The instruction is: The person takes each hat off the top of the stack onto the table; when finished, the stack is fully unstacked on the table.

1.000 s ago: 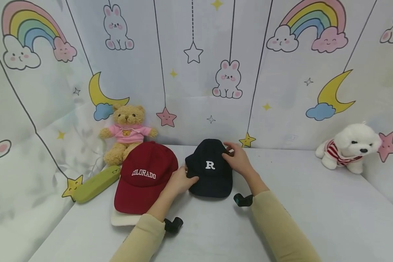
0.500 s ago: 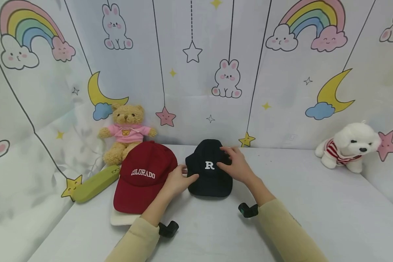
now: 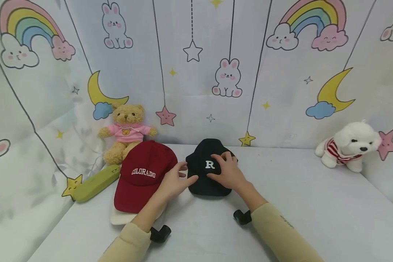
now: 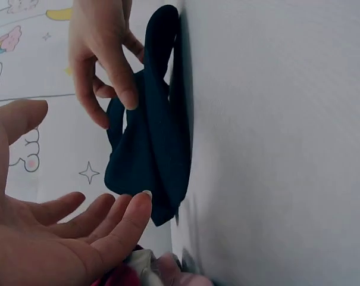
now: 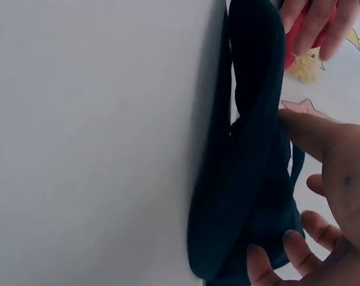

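A dark navy cap with a white letter R [image 3: 201, 183] lies on the white table, its brim toward me. My right hand [image 3: 230, 173] is over the right side of its crown, thumb and fingertips on the fabric around the letter. In the right wrist view the thumb touches the cap [image 5: 239, 196] and the other fingers are spread along it. My left hand [image 3: 173, 182] is at the cap's left edge, fingers loosely bent and apart, thumb toward the brim. In the left wrist view its thumb tip overlaps the cap [image 4: 147, 149]. The crown looks sunken and folded.
A red COLORADO cap [image 3: 144, 182] lies left on top of a white cap [image 3: 121, 218], partly behind my left arm. A teddy bear [image 3: 127, 131] in pink sits behind it, beside a long green plush case [image 3: 96, 183]. A white toy dog [image 3: 350, 145] sits far right.
My right hand has moved left and toward me, from the cap's right edge onto its crown. The cap's right side now bulges outward. The left hand has drawn slightly back.
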The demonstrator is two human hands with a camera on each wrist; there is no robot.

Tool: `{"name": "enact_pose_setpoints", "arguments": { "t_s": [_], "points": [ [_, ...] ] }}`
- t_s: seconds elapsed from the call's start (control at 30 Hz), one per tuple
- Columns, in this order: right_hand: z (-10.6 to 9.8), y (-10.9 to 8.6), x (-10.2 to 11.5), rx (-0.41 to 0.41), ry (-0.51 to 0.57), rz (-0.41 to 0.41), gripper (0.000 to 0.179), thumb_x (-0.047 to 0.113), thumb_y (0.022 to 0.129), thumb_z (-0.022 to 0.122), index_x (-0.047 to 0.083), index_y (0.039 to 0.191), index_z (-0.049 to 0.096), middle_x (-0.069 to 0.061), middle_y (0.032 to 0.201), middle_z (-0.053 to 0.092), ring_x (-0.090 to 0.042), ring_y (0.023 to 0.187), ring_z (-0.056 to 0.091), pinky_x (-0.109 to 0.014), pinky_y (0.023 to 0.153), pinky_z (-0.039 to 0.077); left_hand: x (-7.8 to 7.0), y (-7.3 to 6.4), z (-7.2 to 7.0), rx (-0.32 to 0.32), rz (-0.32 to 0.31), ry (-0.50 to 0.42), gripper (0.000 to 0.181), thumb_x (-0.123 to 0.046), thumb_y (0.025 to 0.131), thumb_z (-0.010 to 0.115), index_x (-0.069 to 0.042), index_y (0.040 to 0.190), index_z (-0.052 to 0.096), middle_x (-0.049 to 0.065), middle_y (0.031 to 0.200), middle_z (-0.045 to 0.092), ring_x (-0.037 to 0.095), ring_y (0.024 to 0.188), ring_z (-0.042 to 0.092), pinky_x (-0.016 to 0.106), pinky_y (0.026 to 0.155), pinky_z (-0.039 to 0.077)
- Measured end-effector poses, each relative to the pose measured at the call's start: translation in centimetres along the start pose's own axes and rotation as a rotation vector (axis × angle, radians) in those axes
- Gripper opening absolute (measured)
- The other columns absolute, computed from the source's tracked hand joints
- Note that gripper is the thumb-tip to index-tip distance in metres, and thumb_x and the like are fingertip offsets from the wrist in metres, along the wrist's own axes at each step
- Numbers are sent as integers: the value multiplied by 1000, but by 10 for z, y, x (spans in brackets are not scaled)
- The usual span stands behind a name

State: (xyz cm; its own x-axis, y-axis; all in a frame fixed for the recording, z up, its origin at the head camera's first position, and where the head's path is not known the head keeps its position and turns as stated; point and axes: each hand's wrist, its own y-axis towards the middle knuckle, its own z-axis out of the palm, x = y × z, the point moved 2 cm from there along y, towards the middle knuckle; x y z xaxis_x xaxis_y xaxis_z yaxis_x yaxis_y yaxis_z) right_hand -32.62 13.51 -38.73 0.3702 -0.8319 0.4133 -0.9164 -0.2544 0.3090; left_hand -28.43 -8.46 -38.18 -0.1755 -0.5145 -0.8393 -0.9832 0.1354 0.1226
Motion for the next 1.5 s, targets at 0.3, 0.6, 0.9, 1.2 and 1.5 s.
{"name": "enact_pose_setpoints", "arguments": {
  "t_s": [0.3, 0.6, 0.9, 1.2, 1.5],
  "points": [
    [5, 8, 5, -17, -4, 2, 70, 34, 85, 84, 11, 144, 53, -15, 124, 40, -38, 112, 39, -52, 90, 51, -6, -17, -16, 71, 150, 66, 67, -28, 90, 77, -7, 146, 48, 13, 137, 57, 31, 116, 59, 43, 88, 56],
    [12, 20, 4, -1, -13, 53, 67, 32, 88, 81, 10, 145, 51, -15, 126, 39, -37, 114, 37, -50, 92, 50, -11, -29, -30, 55, 195, 77, 70, -29, 89, 79, -9, 148, 47, 7, 137, 57, 29, 118, 58, 41, 91, 55],
    [19, 33, -1, -10, 3, 75, 67, 32, 89, 79, 8, 145, 51, -19, 131, 39, -40, 119, 36, -52, 95, 49, -13, -38, -49, 31, 231, 86, 70, -27, 88, 79, -9, 147, 46, 8, 135, 56, 24, 114, 58, 41, 92, 54],
    [19, 41, -2, -11, 9, 96, 64, 29, 91, 78, 7, 144, 52, -20, 131, 39, -40, 119, 36, -53, 96, 48, -8, -44, -71, -20, 315, 63, 72, -21, 87, 80, -7, 148, 44, 14, 136, 55, 30, 120, 56, 45, 94, 53],
    [22, 50, -2, 26, -38, 123, 64, 33, 93, 75, 10, 147, 49, -19, 134, 40, -40, 122, 36, -51, 97, 48, -1, -47, -84, -68, 362, 72, 71, -22, 87, 80, -6, 147, 44, 11, 140, 54, 26, 120, 55, 44, 93, 54]
  ]
}}
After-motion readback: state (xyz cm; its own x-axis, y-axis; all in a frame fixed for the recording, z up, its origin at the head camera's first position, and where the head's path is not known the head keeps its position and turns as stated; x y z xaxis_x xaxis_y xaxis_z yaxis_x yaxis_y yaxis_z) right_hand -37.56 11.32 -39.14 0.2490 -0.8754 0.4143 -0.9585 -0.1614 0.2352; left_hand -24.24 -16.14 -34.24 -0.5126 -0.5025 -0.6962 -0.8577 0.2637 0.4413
